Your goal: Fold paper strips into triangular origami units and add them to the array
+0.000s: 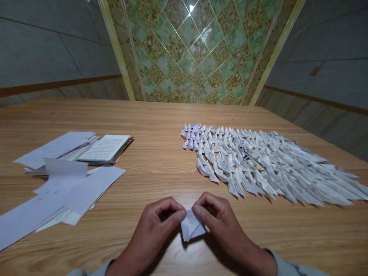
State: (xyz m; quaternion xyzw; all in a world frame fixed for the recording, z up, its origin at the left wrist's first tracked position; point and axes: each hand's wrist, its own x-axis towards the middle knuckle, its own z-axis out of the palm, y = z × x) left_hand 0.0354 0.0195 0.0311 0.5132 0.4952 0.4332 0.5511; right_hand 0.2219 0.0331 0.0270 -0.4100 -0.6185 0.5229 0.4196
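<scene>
My left hand (156,230) and my right hand (218,222) pinch a small folded piece of white paper (192,226) between thumbs and fingers, low in the view above the wooden table (155,184). Beyond my right hand lies a large fanned mass of folded paper units (258,165), in overlapping rows, with a lilac-tinted group (190,136) at its left end. Left of my hands lie loose cut paper strips (77,191). Neither hand touches these.
An open printed booklet (105,148) and loose sheets (54,149) lie at the far left of the table. Behind the table's far edge stands a green patterned tile panel (186,50) between grey wall tiles (51,50).
</scene>
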